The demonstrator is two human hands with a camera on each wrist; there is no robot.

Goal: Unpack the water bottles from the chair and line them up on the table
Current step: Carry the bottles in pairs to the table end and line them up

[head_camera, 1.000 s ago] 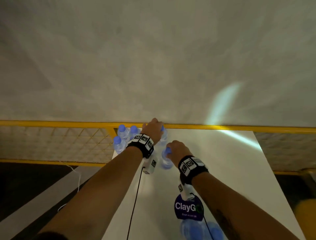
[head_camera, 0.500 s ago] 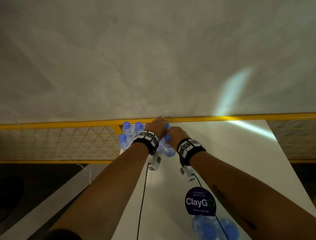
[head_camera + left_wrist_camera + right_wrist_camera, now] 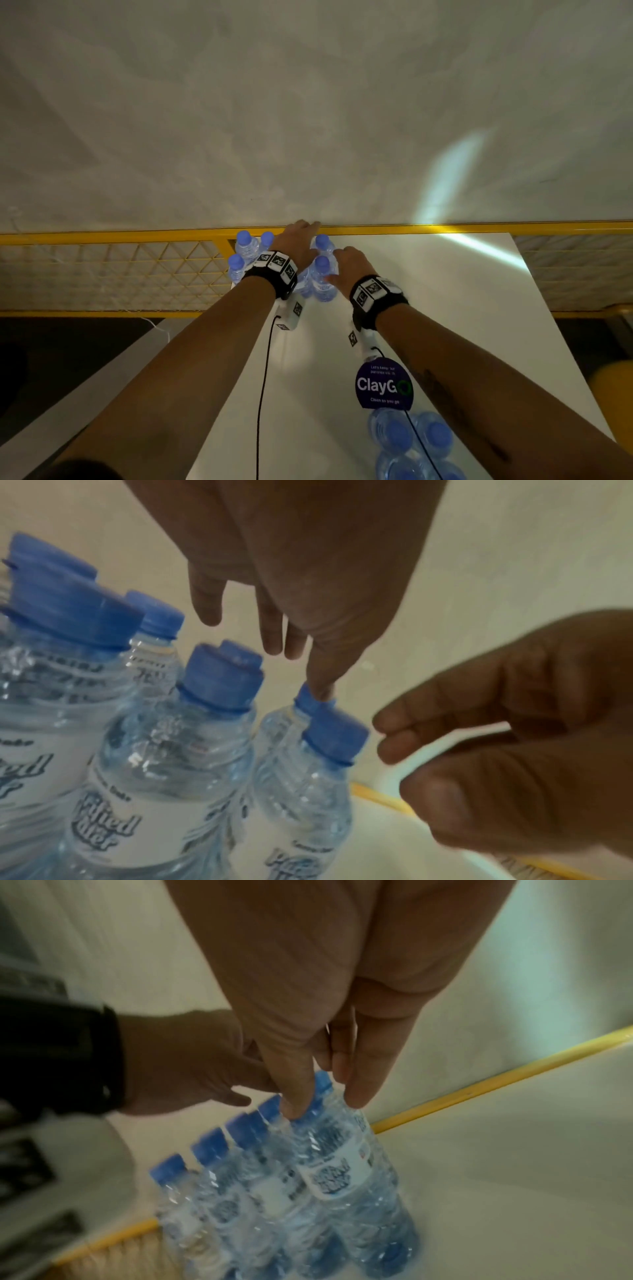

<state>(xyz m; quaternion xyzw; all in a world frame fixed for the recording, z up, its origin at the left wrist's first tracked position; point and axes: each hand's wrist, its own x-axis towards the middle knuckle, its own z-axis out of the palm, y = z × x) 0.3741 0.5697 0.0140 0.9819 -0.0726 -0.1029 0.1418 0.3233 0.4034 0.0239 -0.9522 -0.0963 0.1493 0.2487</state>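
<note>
Several clear water bottles with blue caps stand in a cluster [image 3: 245, 248] at the far left corner of the white table [image 3: 428, 308]. The two rightmost bottles [image 3: 322, 282] stand upright just beside my hands. My left hand [image 3: 301, 236] hovers over the cluster with straight fingers; its thumb tip touches the far bottle's cap [image 3: 310, 699]. Beside the near bottle's cap [image 3: 337, 735], my right hand [image 3: 342, 263] is relaxed, its fingertips [image 3: 388, 723] a little off the cap. In the right wrist view its thumb and finger hang on either side of that bottle's neck [image 3: 325, 1112].
More blue-capped bottles [image 3: 411, 442] lie bunched at the table's near edge, next to a round dark "ClayGo" sticker [image 3: 383, 385]. A yellow railing with mesh [image 3: 120, 270] runs behind and left of the table. A yellow object [image 3: 613, 387] shows at the right edge.
Both hands carried a bottle each to the far left cluster, set them down upright and let go. The fingers have come off the caps.
</note>
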